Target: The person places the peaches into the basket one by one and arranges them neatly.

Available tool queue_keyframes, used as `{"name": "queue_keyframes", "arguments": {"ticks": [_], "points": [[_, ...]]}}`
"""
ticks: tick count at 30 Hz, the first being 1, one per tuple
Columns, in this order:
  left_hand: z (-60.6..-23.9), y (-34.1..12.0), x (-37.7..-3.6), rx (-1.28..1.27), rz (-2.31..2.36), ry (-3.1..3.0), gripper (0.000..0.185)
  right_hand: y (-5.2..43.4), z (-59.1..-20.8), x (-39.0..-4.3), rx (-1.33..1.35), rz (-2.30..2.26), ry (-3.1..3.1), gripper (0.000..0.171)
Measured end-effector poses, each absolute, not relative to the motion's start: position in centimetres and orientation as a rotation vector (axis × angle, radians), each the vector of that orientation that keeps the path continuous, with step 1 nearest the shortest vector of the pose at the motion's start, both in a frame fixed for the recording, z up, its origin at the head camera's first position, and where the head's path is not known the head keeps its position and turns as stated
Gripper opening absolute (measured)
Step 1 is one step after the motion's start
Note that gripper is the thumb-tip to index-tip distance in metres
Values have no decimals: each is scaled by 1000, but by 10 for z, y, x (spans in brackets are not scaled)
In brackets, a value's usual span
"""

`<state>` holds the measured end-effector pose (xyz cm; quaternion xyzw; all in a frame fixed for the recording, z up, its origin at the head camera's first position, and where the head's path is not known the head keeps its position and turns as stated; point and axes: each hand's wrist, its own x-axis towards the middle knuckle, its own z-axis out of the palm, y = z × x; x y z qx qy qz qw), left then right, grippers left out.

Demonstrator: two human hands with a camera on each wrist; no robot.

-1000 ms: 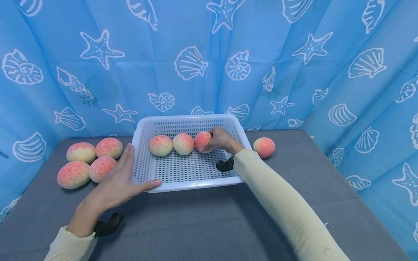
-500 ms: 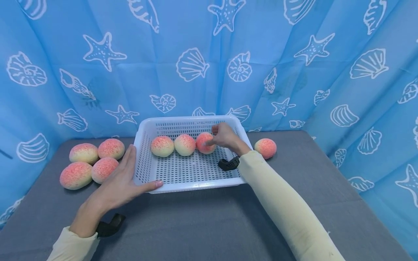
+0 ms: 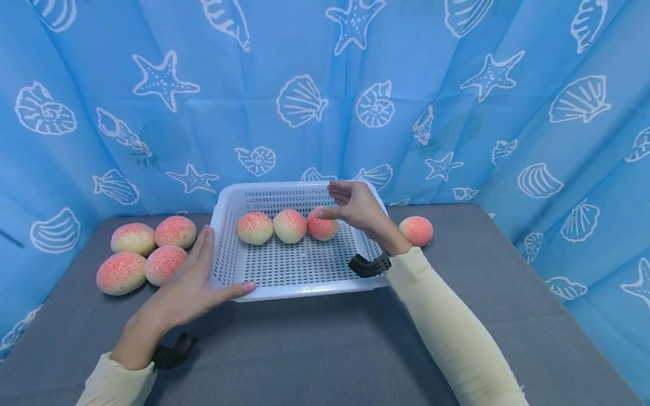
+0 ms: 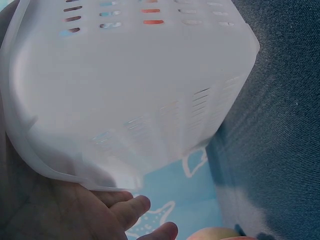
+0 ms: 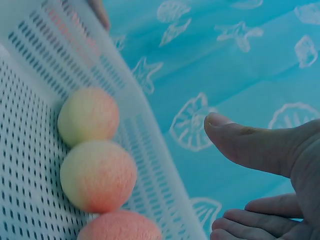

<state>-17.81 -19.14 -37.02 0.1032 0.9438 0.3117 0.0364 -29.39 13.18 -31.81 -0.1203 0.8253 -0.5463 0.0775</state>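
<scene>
A white perforated plastic basket (image 3: 299, 290) holds three pink-and-cream peaches in a row along its middle: a left peach (image 3: 255, 228), a middle peach (image 3: 290, 226) and a right peach (image 3: 323, 228). My left hand (image 3: 184, 296) lies at the basket's front left corner, thumb on the near rim and straight fingers along the left side. Over the basket's right part is my right hand (image 3: 360, 207), fingers extended and thumb apart, holding nothing. Its thumb overlaps the right peach in the head view, but the right wrist view (image 5: 260, 185) gives it a gap from the peaches.
Several more peaches sit in a cluster left of the basket, among them a front peach (image 3: 121, 273). One single peach (image 3: 416, 231) lies just right of the basket. Grey cloth (image 3: 304, 355) covers the table, and a blue shell-patterned curtain (image 3: 315, 146) hangs behind.
My right hand has let go of the right peach, spread its fingers and drawn up and to the right. The peach stays in the row. My left hand keeps its place at the basket corner.
</scene>
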Motion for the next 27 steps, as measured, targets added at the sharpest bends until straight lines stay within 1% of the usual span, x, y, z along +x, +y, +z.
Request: {"name": "queue_keyframes", "arguments": {"ticks": [5,14,22,27], "points": [[-368,-190,-178,318,966,2891,135,138,-315,-271,-467,-1702,2448,81],[-369,-191,-179,311,960,2898,135,149,-317,-241,-462,-1736,2449,85],[-371,-191,-180,315,969,2898,135,160,-329,-234,-466,-1801,2422,85],[-370,-191,-179,308,953,2897,135,163,-331,-234,-464,-1816,2428,84]]}}
